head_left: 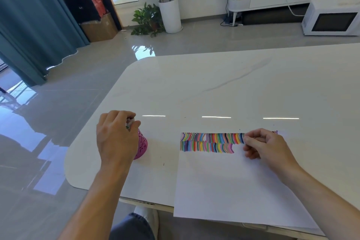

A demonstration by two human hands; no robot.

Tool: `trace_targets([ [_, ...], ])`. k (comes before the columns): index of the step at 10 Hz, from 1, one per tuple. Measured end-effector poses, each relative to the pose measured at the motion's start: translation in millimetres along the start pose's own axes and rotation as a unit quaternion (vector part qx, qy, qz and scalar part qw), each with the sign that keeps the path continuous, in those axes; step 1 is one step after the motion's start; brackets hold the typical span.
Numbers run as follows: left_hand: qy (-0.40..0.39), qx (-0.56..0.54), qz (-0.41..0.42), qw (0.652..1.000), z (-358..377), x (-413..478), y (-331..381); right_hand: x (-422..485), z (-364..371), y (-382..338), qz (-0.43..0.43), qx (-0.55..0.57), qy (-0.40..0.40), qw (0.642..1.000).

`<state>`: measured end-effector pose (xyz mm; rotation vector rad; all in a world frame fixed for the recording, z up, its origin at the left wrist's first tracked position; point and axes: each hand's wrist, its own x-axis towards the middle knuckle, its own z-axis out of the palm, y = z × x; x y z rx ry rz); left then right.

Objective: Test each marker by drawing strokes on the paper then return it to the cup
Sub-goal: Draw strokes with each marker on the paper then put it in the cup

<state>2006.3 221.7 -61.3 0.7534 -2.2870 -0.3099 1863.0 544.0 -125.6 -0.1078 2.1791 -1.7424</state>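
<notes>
Left hand point(116, 134) clenched round white-topped marker point(130, 122), directly above pink perforated plastic cup point(141, 147) on white marble bench point(214, 84). Marker axis is mostly hidden. Right hand point(268, 146), fingers curled, sits on white paper sheet point(224, 181) at coloured stroke rows point(210, 142); can't tell if it's holding anything.

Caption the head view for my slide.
Left hand grips a white-tipped marker over the pink cup; right hand rests on striped paper.
</notes>
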Motion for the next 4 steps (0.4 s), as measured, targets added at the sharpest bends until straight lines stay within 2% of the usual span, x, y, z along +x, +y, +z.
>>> trace_targets([
  [1,0.001,0.009,0.021,1.000,2,-2,4,-1,1,-2,0.002,0.001,0.000,1.000],
  [2,0.007,0.005,0.085,0.996,6,-9,16,-3,1,-4,0.002,0.009,-0.001,1.000],
  [3,-0.012,-0.030,0.134,0.990,15,-18,29,-7,1,-4,-0.019,0.007,-0.003,1.000],
  [4,-0.067,-0.072,0.141,0.985,27,-32,43,-9,0,-3,-0.035,0.008,0.002,0.999],
])
